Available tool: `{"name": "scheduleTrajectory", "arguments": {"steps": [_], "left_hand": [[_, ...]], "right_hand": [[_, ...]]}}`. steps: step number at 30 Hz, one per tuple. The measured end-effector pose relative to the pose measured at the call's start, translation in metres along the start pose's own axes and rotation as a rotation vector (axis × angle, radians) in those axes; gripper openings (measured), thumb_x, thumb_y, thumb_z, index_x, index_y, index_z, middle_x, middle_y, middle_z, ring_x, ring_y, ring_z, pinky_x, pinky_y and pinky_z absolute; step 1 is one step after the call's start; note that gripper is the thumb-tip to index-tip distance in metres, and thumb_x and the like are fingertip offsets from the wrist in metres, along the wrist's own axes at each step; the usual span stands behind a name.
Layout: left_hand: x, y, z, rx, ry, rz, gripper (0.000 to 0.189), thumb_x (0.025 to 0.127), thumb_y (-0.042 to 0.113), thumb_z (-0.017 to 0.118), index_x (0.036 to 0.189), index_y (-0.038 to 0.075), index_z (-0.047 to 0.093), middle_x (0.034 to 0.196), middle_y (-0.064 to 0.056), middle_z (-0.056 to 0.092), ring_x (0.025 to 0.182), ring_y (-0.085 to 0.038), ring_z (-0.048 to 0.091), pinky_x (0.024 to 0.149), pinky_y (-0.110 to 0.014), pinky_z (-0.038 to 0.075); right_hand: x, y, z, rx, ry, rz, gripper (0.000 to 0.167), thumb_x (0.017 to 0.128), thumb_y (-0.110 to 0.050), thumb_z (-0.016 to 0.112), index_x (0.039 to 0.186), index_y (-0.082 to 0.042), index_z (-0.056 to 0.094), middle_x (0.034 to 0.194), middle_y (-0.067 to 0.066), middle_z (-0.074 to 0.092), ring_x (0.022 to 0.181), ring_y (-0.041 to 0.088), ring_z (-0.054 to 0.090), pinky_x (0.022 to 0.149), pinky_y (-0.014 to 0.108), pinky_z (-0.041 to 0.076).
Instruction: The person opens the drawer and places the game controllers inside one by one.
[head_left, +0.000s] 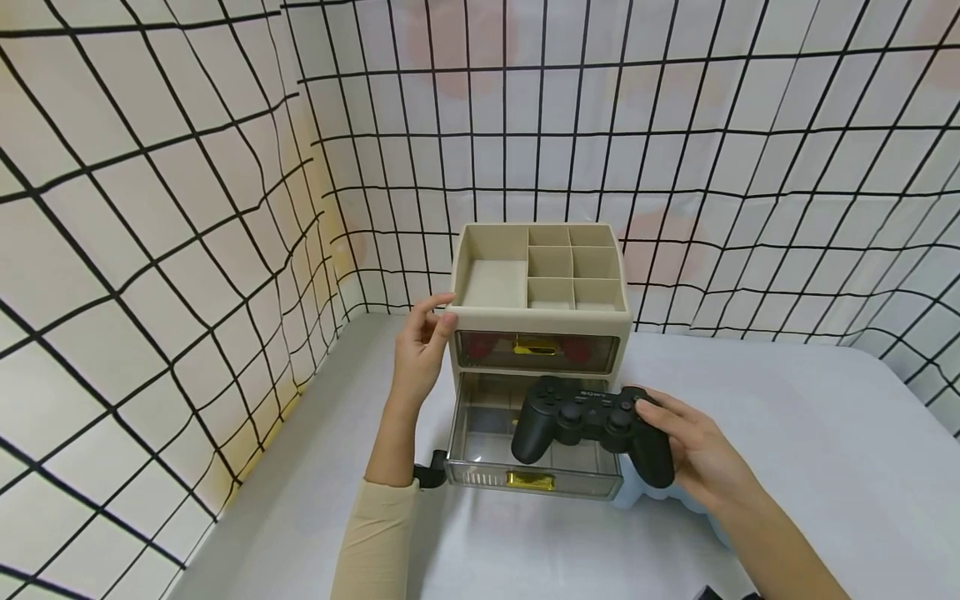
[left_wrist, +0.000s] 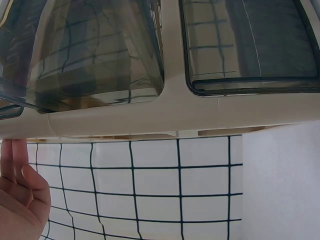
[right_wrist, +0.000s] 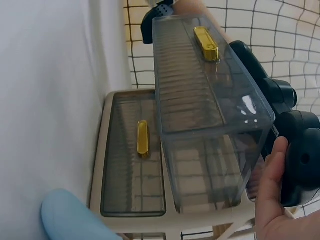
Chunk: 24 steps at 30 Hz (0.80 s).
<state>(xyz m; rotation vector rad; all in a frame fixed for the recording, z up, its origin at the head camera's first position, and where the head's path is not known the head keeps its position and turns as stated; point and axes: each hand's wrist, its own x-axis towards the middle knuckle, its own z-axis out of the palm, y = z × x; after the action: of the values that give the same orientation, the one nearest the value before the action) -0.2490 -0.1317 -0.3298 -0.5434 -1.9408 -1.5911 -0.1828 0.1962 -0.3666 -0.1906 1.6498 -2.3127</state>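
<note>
A black game controller (head_left: 592,421) is in my right hand (head_left: 701,450), which grips its right handle, thumb on top. It is held above a see-through drawer (head_left: 531,482) with a gold handle, pulled out from a beige desktop organizer (head_left: 542,322). In the right wrist view the controller (right_wrist: 302,155) shows beside the drawer's wall (right_wrist: 200,170). My left hand (head_left: 422,354) touches the organizer's upper left side. Its fingers (left_wrist: 20,155) reach the beige frame in the left wrist view. The upper drawer (head_left: 487,354) is closed, with blurred red shapes behind its front.
The organizer's top has a large compartment and several small ones. A light blue object (head_left: 633,492) lies right of the drawer, partly hidden. Left of it is a black object (head_left: 431,473). Black wire mesh (head_left: 543,133) stands behind and to the left of the white table (head_left: 750,392).
</note>
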Motion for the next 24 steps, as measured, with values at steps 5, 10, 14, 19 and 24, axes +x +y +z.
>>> {"name": "scheduleTrajectory", "arguments": {"steps": [5, 10, 14, 19, 24], "left_hand": [[0.000, 0.000, 0.000, 0.004, 0.001, 0.005, 0.026, 0.098, -0.003, 0.054, 0.123, -0.006, 0.056, 0.076, 0.002, 0.047, 0.066, -0.010, 0.042, 0.061, -0.024, 0.036], [0.000, 0.000, 0.000, 0.014, 0.000, 0.016, 0.026, 0.097, -0.004, 0.054, 0.123, -0.006, 0.056, 0.076, 0.002, 0.046, 0.065, -0.010, 0.041, 0.061, -0.024, 0.035], [0.000, 0.000, 0.000, 0.015, 0.004, 0.020, 0.026, 0.097, -0.004, 0.054, 0.123, -0.006, 0.056, 0.075, 0.002, 0.046, 0.064, -0.010, 0.041, 0.060, -0.023, 0.035], [0.000, 0.000, 0.000, 0.013, 0.006, 0.009, 0.026, 0.097, -0.004, 0.054, 0.123, -0.007, 0.056, 0.076, 0.003, 0.047, 0.065, -0.010, 0.041, 0.061, -0.023, 0.036], [0.000, 0.000, 0.000, 0.014, 0.005, 0.003, 0.026, 0.097, -0.004, 0.054, 0.123, -0.006, 0.056, 0.076, 0.002, 0.047, 0.066, -0.010, 0.042, 0.061, -0.023, 0.036]], "right_hand": [[0.004, -0.003, 0.012, -0.093, 0.047, 0.012, 0.020, 0.102, -0.020, 0.053, 0.120, -0.021, 0.062, 0.118, 0.003, 0.060, 0.098, 0.018, 0.063, 0.077, 0.034, 0.051], [0.008, -0.006, 0.022, -0.157, 0.054, 0.013, 0.044, 0.101, -0.024, 0.055, 0.141, -0.007, 0.047, 0.121, 0.003, 0.057, 0.101, 0.019, 0.062, 0.082, 0.035, 0.050], [0.011, -0.007, 0.027, -0.182, 0.053, 0.007, 0.056, 0.101, -0.024, 0.055, 0.147, 0.003, 0.035, 0.122, 0.003, 0.056, 0.102, 0.018, 0.062, 0.083, 0.033, 0.050], [0.014, -0.008, 0.031, -0.204, 0.064, -0.002, 0.060, 0.101, -0.023, 0.055, 0.148, 0.005, 0.031, 0.121, 0.002, 0.057, 0.098, 0.015, 0.061, 0.081, 0.032, 0.050], [0.018, -0.008, 0.037, -0.218, 0.047, -0.015, 0.059, 0.101, -0.021, 0.056, 0.149, 0.005, 0.031, 0.122, 0.005, 0.057, 0.092, 0.013, 0.063, 0.074, 0.031, 0.053]]}}
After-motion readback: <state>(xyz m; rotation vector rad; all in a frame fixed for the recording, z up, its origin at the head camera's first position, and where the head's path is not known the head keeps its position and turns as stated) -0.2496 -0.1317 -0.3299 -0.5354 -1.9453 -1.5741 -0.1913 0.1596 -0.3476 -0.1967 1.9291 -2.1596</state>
